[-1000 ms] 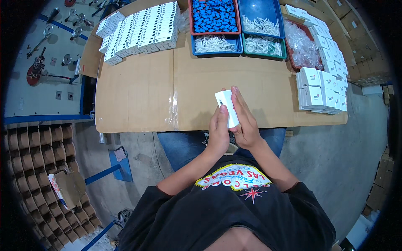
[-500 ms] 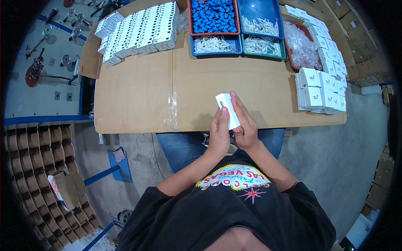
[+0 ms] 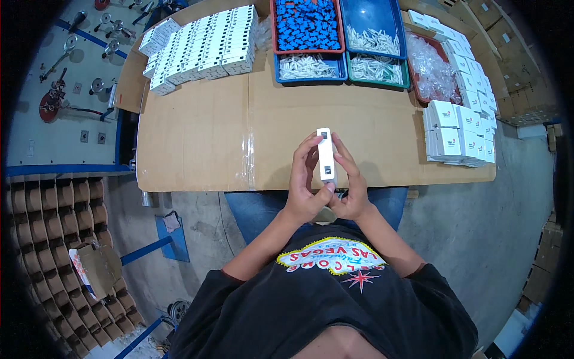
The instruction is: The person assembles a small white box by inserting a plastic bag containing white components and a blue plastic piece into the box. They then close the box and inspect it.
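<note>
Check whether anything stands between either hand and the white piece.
Nothing visible does: the left hand and the right hand hold the white piece directly between them. They cover parts of its sides, which can't be checked.

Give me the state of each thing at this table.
White device, held, dark openings facing up
Left hand, holding device
Right hand, holding device
Left red tray, filled with blue pieces
Upper blue tray, partly filled
Green tray, partly covered
Clear plastic, crumpled
White boxes, stacked
White units, aligned

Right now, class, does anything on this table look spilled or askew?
Nothing stands out: blue pieces lie inside a red tray; white blocks stand in rows; the left hand and right hand hold a white unit.
</note>
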Demonstrator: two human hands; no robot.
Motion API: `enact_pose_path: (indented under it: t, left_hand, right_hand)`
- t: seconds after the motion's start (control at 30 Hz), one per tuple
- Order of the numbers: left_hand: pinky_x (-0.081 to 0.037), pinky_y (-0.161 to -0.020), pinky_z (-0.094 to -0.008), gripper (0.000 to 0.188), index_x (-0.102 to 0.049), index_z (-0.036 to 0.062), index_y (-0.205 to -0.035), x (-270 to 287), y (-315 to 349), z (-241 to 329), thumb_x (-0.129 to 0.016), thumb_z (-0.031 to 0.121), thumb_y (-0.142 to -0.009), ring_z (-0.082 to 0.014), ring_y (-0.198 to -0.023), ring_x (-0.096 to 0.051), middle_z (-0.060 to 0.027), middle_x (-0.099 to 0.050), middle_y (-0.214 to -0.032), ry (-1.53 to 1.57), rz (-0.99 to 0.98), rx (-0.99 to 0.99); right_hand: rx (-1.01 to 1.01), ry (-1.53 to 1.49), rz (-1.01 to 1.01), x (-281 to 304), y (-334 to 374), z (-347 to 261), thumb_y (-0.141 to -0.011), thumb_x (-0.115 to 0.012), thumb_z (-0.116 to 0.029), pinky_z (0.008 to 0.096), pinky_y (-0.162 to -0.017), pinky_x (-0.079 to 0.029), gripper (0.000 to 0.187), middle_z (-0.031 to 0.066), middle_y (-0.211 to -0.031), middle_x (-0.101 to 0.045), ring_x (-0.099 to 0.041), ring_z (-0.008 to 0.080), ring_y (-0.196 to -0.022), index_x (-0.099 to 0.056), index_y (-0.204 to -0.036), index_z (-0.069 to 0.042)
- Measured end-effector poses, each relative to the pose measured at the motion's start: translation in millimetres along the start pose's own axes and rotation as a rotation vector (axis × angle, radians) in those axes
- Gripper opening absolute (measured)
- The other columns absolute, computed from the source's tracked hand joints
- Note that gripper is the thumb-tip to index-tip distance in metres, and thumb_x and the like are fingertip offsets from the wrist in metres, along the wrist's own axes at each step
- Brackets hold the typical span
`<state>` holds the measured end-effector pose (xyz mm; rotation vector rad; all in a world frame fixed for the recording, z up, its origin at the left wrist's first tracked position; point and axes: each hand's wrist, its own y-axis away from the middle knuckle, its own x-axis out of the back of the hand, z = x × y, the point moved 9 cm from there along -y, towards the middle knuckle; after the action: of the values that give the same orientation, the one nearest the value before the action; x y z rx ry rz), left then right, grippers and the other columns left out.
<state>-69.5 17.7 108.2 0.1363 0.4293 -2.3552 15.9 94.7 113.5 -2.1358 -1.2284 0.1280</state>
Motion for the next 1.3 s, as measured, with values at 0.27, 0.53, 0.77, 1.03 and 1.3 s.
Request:
enact_pose_path:
  t: [0.27,0.53,0.77,1.03,1.3]
  left_hand:
    - [-0.051,-0.097,-0.0445,0.063,-0.050,0.0140,-0.137,4,21,-60,-0.039,0.064,-0.101,-0.0204,-0.115,-0.061,-0.0064,-0.061,-0.125,0.563,0.189,0.842]
    - [-0.049,-0.090,-0.0328,0.076,-0.047,0.0105,-0.140,6,22,-66,-0.031,0.073,-0.099,-0.0156,-0.104,-0.060,-0.0064,-0.060,-0.120,0.298,0.125,0.763]
    - [-0.049,-0.087,-0.0343,0.062,-0.048,0.0115,-0.135,-1,31,-68,-0.041,0.064,-0.101,-0.0160,-0.108,-0.061,-0.0064,-0.060,-0.116,0.413,0.136,0.859]
    - [-0.051,-0.087,-0.0344,0.056,-0.052,0.0118,-0.130,-6,32,-71,-0.043,0.060,-0.102,-0.0152,-0.102,-0.061,-0.0050,-0.061,-0.112,0.420,0.156,0.815]
    - [-0.048,-0.096,-0.0367,0.056,-0.048,0.0088,-0.136,-5,33,-71,-0.039,0.055,-0.105,-0.0166,-0.111,-0.059,-0.0066,-0.060,-0.120,0.354,0.175,0.732]
  right_hand:
    - [-0.134,0.149,-0.264,-3,-11,-1,-0.075,-0.081,-0.026,0.0572,-0.118,-0.027,0.080,0.0211,-0.151,-0.047,-0.041,0.0445,-0.142,-0.049,-0.145,-0.004]
    - [-0.141,0.174,-0.121,10,-12,7,-0.080,-0.082,-0.024,0.0440,-0.100,-0.048,0.060,0.0183,-0.135,-0.059,-0.057,0.0353,-0.122,-0.063,-0.132,-0.002]
    - [-0.246,0.085,-0.204,6,-13,19,-0.082,-0.081,-0.036,0.0440,-0.105,-0.047,0.069,0.0206,-0.146,-0.050,-0.053,0.0374,-0.131,-0.056,-0.138,-0.003]
    - [-0.162,0.194,-0.214,0,-7,16,-0.098,-0.062,-0.033,0.0430,-0.108,-0.044,0.064,0.0265,-0.148,-0.048,-0.051,0.0413,-0.134,-0.043,-0.147,0.004]
    - [-0.133,0.033,-0.142,-3,-4,17,-0.105,-0.048,-0.037,0.0449,-0.116,-0.034,0.061,0.0279,-0.151,-0.044,-0.045,0.0412,-0.140,-0.040,-0.150,0.004]
